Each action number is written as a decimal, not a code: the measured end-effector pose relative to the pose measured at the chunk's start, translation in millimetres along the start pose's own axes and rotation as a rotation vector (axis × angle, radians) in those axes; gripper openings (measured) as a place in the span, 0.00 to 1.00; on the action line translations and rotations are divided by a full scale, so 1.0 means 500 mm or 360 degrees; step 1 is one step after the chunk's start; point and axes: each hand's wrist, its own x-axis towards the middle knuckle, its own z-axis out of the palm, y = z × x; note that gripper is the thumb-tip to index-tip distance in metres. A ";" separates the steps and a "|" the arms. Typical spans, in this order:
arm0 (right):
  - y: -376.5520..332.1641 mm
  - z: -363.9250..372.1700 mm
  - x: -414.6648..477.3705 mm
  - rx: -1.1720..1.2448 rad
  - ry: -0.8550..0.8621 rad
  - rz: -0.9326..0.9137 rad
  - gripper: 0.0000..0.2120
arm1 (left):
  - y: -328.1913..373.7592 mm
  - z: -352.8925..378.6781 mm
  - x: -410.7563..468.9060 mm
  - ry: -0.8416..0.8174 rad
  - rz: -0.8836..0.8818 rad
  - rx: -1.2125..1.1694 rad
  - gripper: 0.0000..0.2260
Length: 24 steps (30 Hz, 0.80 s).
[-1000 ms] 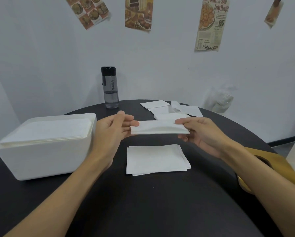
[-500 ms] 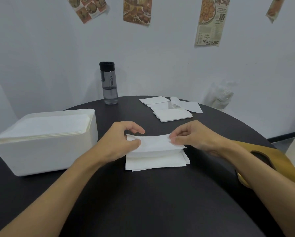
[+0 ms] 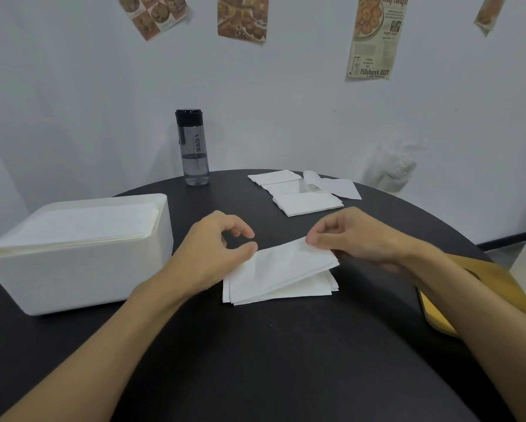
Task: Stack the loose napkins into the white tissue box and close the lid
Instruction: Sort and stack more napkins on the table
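On the dark bench (image 3: pixel 286 376) the stack of napkins (image 3: pixel 286 295) lies where it did a second ago. The top napkin (image 3: pixel 286 263), held in the air between both hands then, has come down: its left end rests on the stack and its right end is tilted up. The left hand (image 3: pixel 216 251) has let go its pinch; thumb and forefinger stand apart, the thumb tip at the napkin's left edge. The right hand (image 3: pixel 356 236) still pinches the far right corner. Left of them the white tissue box (image 3: pixel 73 275) stands open, full of napkins. Farther back lie the loose napkins (image 3: pixel 304 202) and a water bottle (image 3: pixel 194 147), unmoved.
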 end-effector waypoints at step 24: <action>0.138 -0.114 0.296 -0.1269 0.0318 0.0381 0.25 | -0.019 0.071 0.009 -0.0386 0.0195 0.0581 0.18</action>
